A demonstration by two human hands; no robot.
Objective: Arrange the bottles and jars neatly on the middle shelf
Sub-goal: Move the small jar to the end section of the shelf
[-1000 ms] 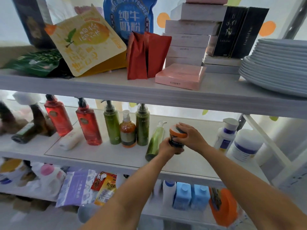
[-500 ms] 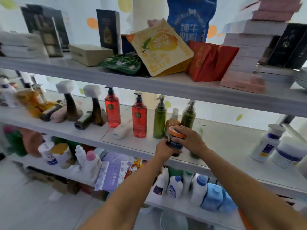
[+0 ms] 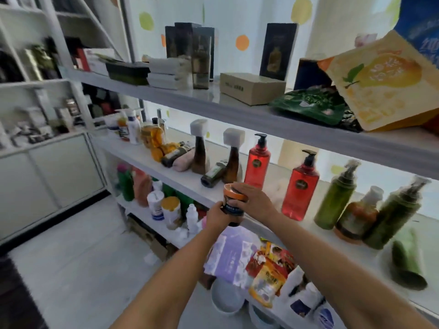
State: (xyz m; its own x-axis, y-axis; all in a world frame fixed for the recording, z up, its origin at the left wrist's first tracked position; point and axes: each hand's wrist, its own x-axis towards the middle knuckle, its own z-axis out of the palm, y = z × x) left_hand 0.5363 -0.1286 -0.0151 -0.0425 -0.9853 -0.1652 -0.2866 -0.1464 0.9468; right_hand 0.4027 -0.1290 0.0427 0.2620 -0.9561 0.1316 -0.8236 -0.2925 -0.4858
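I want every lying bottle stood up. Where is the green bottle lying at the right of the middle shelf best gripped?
Probably round the middle of the green bottle, coming from above and its right. It lies on its side with its dark end toward the front edge of the middle shelf, and an upright green pump bottle stands close on its left.

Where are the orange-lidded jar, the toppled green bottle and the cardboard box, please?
orange-lidded jar [image 3: 232, 209]: head view, dark body below the lid.
toppled green bottle [image 3: 406, 261]: head view, middle of its side.
cardboard box [image 3: 255, 81]: head view, its top face.
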